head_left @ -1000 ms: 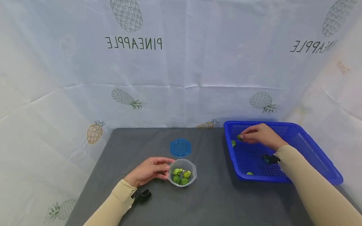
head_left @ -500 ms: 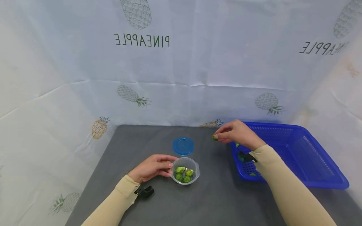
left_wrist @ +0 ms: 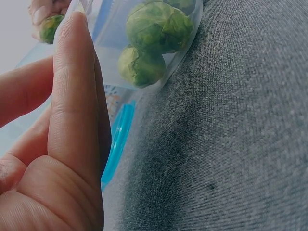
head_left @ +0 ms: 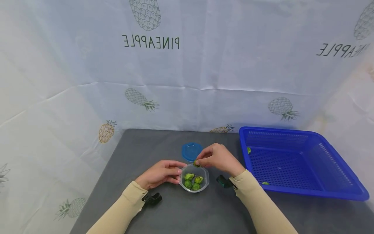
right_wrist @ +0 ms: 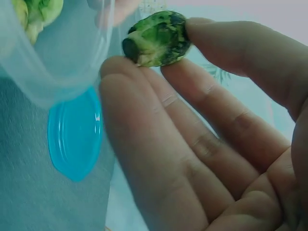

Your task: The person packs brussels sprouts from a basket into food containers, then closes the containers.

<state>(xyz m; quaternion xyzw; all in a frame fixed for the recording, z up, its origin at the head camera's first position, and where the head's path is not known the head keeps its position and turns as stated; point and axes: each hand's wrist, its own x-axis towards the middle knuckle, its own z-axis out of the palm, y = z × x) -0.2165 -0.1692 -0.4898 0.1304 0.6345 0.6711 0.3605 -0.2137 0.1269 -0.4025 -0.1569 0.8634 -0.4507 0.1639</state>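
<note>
A Brussels sprout (right_wrist: 159, 39) with dark-edged leaves is pinched between the thumb and fingers of my right hand (head_left: 219, 159), over the far right rim of a clear plastic container (head_left: 206, 182). Several green sprouts (head_left: 188, 185) lie on the container's bottom. My left hand (head_left: 163, 174) holds the container at its left side, the thumb (left_wrist: 72, 86) along the wall in the left wrist view. Just behind the container, a blue lid (head_left: 191, 150) lies flat on the table, partly overlapped by my right hand in the right wrist view's background.
A large blue plastic basket (head_left: 280, 191) stands on the right of the grey table (head_left: 152, 146). Inside it, one sprout (head_left: 248, 150) sits by the left wall and another (head_left: 265, 183) by the near wall. A pineapple-print cloth (head_left: 233, 71) hangs behind.
My right hand has carried the pinched Brussels sprout leftward out of the blue basket to the container. My left hand stays at the container; the head view has shifted slightly.
</note>
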